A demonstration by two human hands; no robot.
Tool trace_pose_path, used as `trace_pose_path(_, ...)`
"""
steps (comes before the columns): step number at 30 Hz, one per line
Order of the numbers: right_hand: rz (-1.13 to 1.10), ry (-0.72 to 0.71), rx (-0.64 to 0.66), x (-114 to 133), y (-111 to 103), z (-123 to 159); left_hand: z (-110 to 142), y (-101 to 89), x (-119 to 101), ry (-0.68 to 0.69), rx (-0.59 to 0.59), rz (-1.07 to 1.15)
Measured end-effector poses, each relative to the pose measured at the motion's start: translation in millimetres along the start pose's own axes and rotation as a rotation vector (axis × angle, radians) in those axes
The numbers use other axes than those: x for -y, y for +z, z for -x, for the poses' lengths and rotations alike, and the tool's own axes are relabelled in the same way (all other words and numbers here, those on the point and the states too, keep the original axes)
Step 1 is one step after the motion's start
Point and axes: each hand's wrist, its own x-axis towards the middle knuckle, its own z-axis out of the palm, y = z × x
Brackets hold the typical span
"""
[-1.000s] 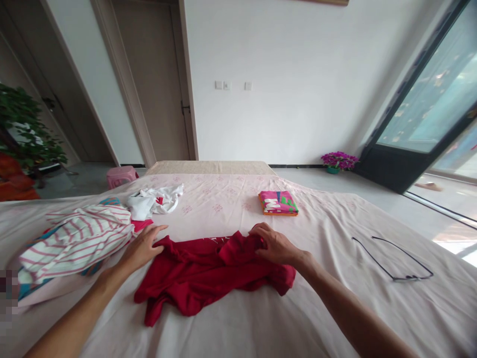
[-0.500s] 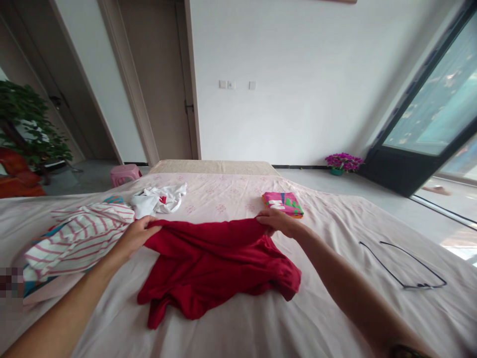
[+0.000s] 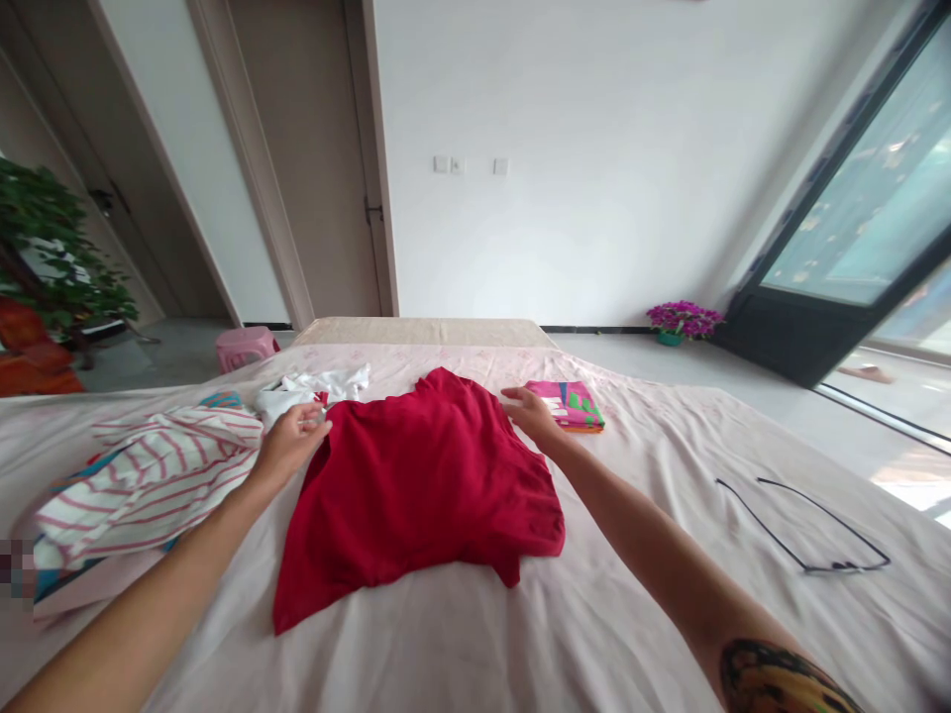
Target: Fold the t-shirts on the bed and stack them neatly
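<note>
On the pale cloth point(image 3: 446, 654), got a dark red shirt point(image 3: 431, 475) laid out right in the middle, kinda rumpled, with one corner pointing toward the lower left. Containers first: down on the floor by the glazed door point(image 3: 847, 238), can see a green flowerpot point(image 3: 670, 339) with a fat bunch of purple flowers point(image 3: 684, 317) in it, spreading out past the rim. Also got a leafy plant point(image 3: 52, 248) at far left, but can't make out much of a pot.

Now the hands. Got the left hand point(image 3: 293, 436) up at the shirt's upper left edge, fingers half curled, honestly can't tell about any grip on the fabric. Got the right hand point(image 3: 533, 414) at the upper right edge, fingers loosely stretched out, pretty open, with nothing visible in its grasp. Just past it, can see a folded pink-and-orange stack point(image 3: 586, 406). Over to the left, got a striped garment point(image 3: 163, 465) and a white one point(image 3: 286, 396) bunched up, and off right, a pair of glasses point(image 3: 847, 567).
</note>
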Motion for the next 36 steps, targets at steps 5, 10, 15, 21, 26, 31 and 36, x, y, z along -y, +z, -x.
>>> trace_pose_path(5, 0.089, -0.102, 0.153, -49.1, -31.9, 68.3, 102.5, -21.7, 13.4, 0.086, 0.514, -0.068)
trace_pose_path(10, 0.356, -0.08, 0.192, -74.4, -53.7, 95.5, 157.3, -34.7, 10.1, 0.297, 0.692, -0.241)
trace_pose_path(15, 0.642, 0.076, 0.049, -75.4, -30.6, 89.2, 155.6, -27.9, 4.7, 0.351, 0.662, -0.366)
trace_pose_path(21, 0.706, 0.099, 0.05, -71.4, -35.6, 89.2, 143.2, -44.8, 8.8, 0.203, 0.791, -0.43)
trace_pose_path(26, 0.707, 0.111, 0.045, -74.4, -54.2, 93.5, 115.7, -52.6, 2.8, 0.031, 0.986, -0.38)
trace_pose_path(31, 0.729, -0.157, -0.004, -47.5, -25.1, 78.1, 54.1, -4.9, -7.8, 0.135, 0.532, -0.391)
trace_pose_path(36, 0.776, -0.4, 0.178, -41.2, 25.0, 53.4, -4.0, 37.4, 4.6, 0.162, 0.273, -0.518)
